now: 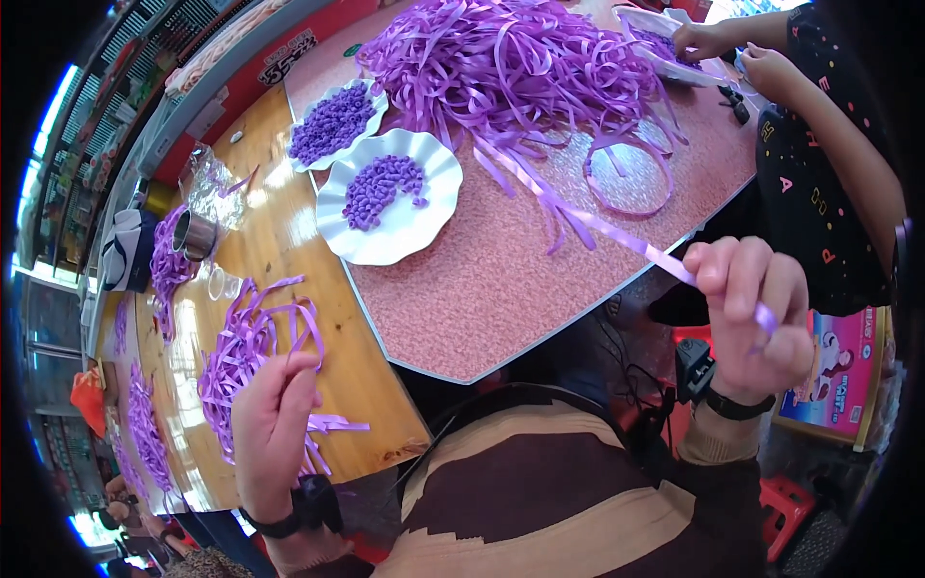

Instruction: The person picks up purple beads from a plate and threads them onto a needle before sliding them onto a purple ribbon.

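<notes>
A long purple ribbon [617, 234] stretches from a big heap of purple ribbons [511, 67] on the pink table to my right hand [756, 313]. That hand is closed around it at the right, past the table's edge, with a short tail curling below the fingers. My left hand [275, 424] hovers at the lower left, its fingers pinched together; what they hold, if anything, is hidden. Behind it, a smaller bunch of purple ribbons [236, 352] lies on the wooden table. A scalloped white plate [419, 231] with small purple pieces [381, 193] stands between my hands, farther off.
Another white dish [379, 101] of purple pieces adjoins the plate. A ribbon loop [665, 188] lies on the pink table [462, 318]. At the far right, a person's hands [708, 43] reach into a white bowl [689, 72]. A metal cup [196, 234] rests on the wooden table [361, 405].
</notes>
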### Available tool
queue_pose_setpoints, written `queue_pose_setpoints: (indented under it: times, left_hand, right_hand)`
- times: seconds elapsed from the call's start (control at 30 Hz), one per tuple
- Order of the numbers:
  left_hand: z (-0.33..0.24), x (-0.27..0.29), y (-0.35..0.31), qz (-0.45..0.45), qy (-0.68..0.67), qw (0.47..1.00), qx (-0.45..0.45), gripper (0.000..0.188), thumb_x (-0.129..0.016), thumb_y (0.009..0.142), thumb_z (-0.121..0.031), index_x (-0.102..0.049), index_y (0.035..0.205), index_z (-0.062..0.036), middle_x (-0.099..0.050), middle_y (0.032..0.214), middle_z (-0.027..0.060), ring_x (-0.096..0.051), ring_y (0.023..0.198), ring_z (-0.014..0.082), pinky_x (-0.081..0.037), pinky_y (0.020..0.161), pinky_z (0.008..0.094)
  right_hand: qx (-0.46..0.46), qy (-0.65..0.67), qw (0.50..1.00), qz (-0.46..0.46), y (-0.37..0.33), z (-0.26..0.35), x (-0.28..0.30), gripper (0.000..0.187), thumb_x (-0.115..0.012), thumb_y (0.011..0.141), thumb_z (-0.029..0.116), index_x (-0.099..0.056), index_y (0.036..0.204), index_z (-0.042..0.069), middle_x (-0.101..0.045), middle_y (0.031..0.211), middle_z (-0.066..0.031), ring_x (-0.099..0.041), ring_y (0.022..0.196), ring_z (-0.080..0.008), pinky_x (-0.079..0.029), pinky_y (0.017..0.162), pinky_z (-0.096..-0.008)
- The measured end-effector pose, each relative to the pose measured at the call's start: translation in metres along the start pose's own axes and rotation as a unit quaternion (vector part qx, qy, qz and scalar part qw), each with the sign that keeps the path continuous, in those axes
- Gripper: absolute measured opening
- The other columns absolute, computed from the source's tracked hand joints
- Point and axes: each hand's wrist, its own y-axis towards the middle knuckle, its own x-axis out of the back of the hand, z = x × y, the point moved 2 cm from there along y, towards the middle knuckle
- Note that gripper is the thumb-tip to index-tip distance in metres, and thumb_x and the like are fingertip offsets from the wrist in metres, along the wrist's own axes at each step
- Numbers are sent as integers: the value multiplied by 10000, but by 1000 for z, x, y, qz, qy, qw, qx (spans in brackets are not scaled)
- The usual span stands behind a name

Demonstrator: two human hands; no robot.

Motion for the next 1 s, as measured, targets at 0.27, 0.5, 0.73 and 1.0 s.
queue_pose_setpoints:
  times: [0.27, 0.5, 0.73, 1.0]
  left_hand:
    - [7, -35, 125, 65, 152, 969, -182, 241, -480, 859, -206, -558, 871, 22, -569, 702, 154, -560, 654, 275, -423, 605, 358]
    - [42, -80, 189, 52, 383, 914, -121, 274, -474, 831, -246, -563, 925, -5, -596, 843, 219, -562, 858, 377, -442, 736, 459]
    - [52, -83, 195, 0, 415, 900, -134, 257, -479, 818, -234, -549, 951, -25, -596, 894, 197, -568, 873, 364, -446, 760, 460]
    - [35, -81, 185, 7, 434, 894, -112, 226, -501, 789, -198, -559, 905, -12, -600, 868, 200, -574, 850, 365, -445, 748, 465]
  right_hand:
    - [35, 138, 990, -8, -13, 25, -9, 222, -620, 753, 191, -429, 668, 116, -518, 729, -22, -531, 577, -133, -408, 622, -279]
    - [7, 219, 969, 111, -34, 45, 4, 116, -648, 724, 119, -548, 734, 62, -625, 826, -154, -530, 509, -206, -390, 551, -325]
    - [-1, 297, 940, 168, -45, 76, -2, 146, -660, 724, -5, -537, 675, -66, -590, 707, -206, -483, 390, -221, -365, 363, -292]
    - [12, 318, 929, 189, -52, 71, 22, 200, -724, 699, 130, -605, 807, 12, -613, 829, -181, -527, 504, -215, -407, 500, -323]
